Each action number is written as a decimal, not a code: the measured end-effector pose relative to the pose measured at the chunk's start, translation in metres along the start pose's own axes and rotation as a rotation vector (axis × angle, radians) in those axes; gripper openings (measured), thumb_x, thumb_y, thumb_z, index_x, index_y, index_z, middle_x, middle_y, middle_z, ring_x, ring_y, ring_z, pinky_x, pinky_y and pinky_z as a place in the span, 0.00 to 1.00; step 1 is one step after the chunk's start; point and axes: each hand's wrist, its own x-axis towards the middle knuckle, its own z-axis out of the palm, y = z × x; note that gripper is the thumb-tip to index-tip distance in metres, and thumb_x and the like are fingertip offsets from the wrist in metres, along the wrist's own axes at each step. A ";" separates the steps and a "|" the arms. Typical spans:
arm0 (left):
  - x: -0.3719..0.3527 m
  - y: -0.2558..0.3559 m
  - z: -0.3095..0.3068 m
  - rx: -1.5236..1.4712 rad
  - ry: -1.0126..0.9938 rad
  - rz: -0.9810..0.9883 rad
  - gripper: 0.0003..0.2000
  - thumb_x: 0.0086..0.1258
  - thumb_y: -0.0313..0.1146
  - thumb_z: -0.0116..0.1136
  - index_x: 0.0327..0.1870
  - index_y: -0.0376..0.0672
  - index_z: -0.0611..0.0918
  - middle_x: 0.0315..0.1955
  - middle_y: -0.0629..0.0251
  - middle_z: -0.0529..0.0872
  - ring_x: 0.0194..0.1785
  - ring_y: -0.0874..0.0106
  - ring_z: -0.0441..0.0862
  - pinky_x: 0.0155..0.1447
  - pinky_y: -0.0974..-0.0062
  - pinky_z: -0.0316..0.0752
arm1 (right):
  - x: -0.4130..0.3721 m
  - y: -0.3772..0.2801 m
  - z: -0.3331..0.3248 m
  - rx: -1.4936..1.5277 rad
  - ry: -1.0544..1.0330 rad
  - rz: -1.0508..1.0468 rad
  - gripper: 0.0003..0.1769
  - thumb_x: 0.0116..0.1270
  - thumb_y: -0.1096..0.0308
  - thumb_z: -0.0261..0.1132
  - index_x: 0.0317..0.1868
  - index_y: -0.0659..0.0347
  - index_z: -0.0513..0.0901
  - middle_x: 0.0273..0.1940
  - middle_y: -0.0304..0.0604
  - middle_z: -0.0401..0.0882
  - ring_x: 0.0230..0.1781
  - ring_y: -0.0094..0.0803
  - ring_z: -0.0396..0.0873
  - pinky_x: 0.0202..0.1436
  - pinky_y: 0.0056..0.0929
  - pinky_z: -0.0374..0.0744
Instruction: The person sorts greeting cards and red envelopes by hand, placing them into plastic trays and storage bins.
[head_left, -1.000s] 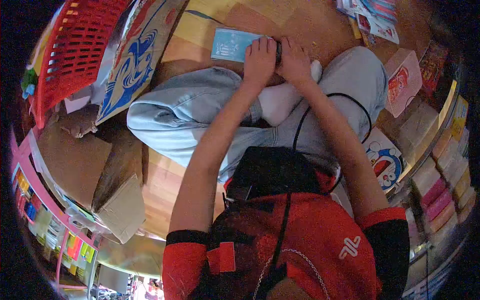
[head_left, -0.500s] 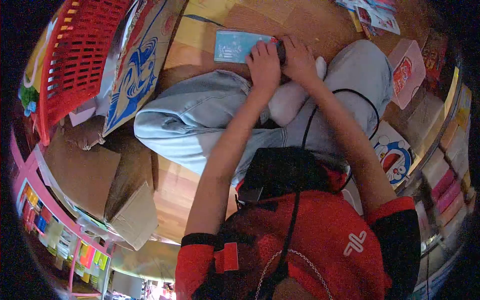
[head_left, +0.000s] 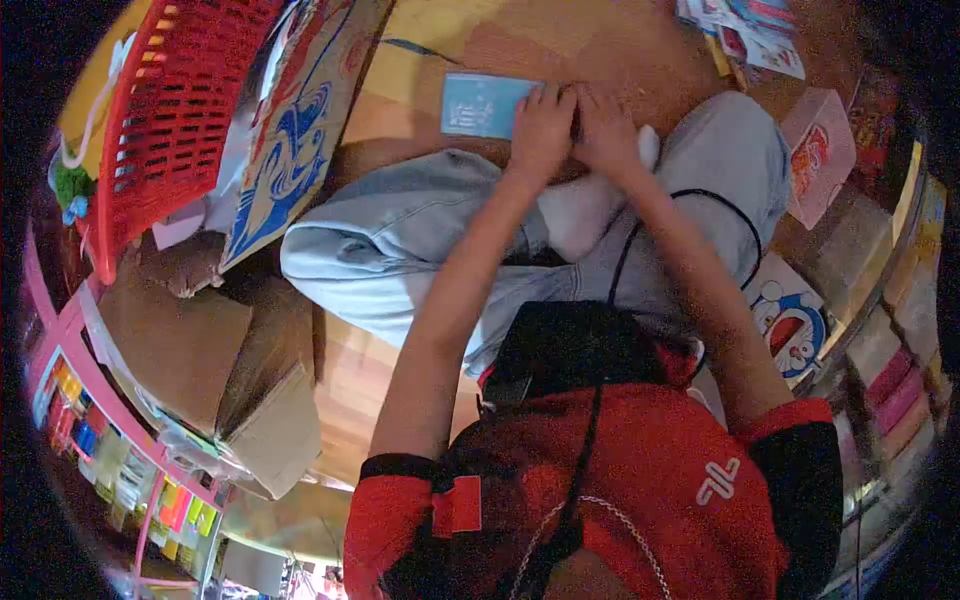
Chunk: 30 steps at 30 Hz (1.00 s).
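Note:
On the floor before my crossed legs lies a flat light-blue packet or booklet (head_left: 478, 106) with white print. My left hand (head_left: 545, 128) covers its right end, fingers curled over it. Right beside it, almost touching, is my right hand (head_left: 606, 130), its fingers bent down close to the same end. A small dark gap or object shows between the two hands, too hidden to name. The fingertips of both hands are mostly out of sight.
A red plastic basket (head_left: 180, 120) and a printed cardboard sheet (head_left: 285, 145) stand to the left, above an open cardboard box (head_left: 180, 340). On the right are a pink box (head_left: 820, 155) and a cartoon picture (head_left: 790, 325). Papers (head_left: 750, 35) lie at the far right. A black cable (head_left: 735, 205) crosses my legs.
The whole view has shifted slightly, scene lower and rightward. Both hands have drawn closer together, and the dark thing seen between them is now mostly covered. The blue packet stays under my left fingers.

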 end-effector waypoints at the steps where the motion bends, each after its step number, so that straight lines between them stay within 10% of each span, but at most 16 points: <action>1: 0.010 -0.008 -0.005 -0.040 -0.035 0.039 0.14 0.58 0.29 0.49 0.46 0.40 0.74 0.43 0.55 0.75 0.48 0.57 0.73 0.49 0.61 0.69 | -0.002 -0.002 -0.005 0.009 0.014 -0.001 0.47 0.43 0.53 0.72 0.62 0.60 0.62 0.61 0.49 0.64 0.63 0.44 0.62 0.62 0.55 0.60; 6: 0.013 -0.032 -0.013 -0.035 -0.127 -0.124 0.21 0.52 0.26 0.57 0.49 0.35 0.71 0.51 0.46 0.72 0.53 0.48 0.70 0.55 0.54 0.66 | 0.000 -0.008 -0.028 0.091 -0.053 0.091 0.47 0.41 0.51 0.73 0.60 0.61 0.62 0.57 0.53 0.68 0.61 0.51 0.63 0.65 0.51 0.58; 8: 0.005 -0.043 -0.021 0.032 0.048 -0.534 0.20 0.53 0.26 0.53 0.50 0.36 0.71 0.46 0.47 0.73 0.54 0.51 0.69 0.53 0.55 0.65 | -0.002 -0.006 -0.026 0.120 0.020 0.024 0.48 0.40 0.50 0.73 0.60 0.61 0.62 0.57 0.53 0.68 0.61 0.50 0.63 0.65 0.50 0.58; 11: -0.010 -0.037 -0.030 0.080 0.185 -0.630 0.19 0.54 0.26 0.51 0.50 0.34 0.70 0.47 0.43 0.72 0.54 0.47 0.68 0.55 0.52 0.63 | -0.002 -0.012 -0.032 0.056 -0.017 0.076 0.49 0.39 0.50 0.74 0.60 0.62 0.62 0.57 0.53 0.68 0.61 0.48 0.63 0.64 0.50 0.59; 17: -0.011 0.006 -0.023 -0.092 -0.251 -0.165 0.16 0.58 0.25 0.48 0.49 0.33 0.70 0.50 0.39 0.70 0.53 0.45 0.69 0.56 0.52 0.64 | 0.002 -0.003 -0.020 0.104 -0.044 0.014 0.51 0.39 0.50 0.73 0.62 0.62 0.61 0.60 0.53 0.65 0.64 0.47 0.60 0.63 0.50 0.60; 20: 0.015 -0.039 -0.001 0.055 0.022 -0.046 0.22 0.53 0.26 0.53 0.52 0.34 0.66 0.48 0.38 0.70 0.49 0.43 0.70 0.52 0.50 0.67 | -0.002 -0.008 -0.023 0.091 -0.008 0.058 0.53 0.38 0.49 0.74 0.63 0.62 0.60 0.62 0.53 0.63 0.65 0.46 0.59 0.63 0.51 0.59; 30: -0.019 -0.046 -0.026 0.195 -0.160 -0.393 0.14 0.60 0.29 0.46 0.47 0.36 0.70 0.46 0.47 0.71 0.51 0.50 0.70 0.49 0.49 0.68 | 0.001 -0.012 -0.027 0.018 -0.057 0.089 0.52 0.39 0.47 0.73 0.63 0.61 0.61 0.63 0.53 0.61 0.65 0.45 0.60 0.64 0.53 0.56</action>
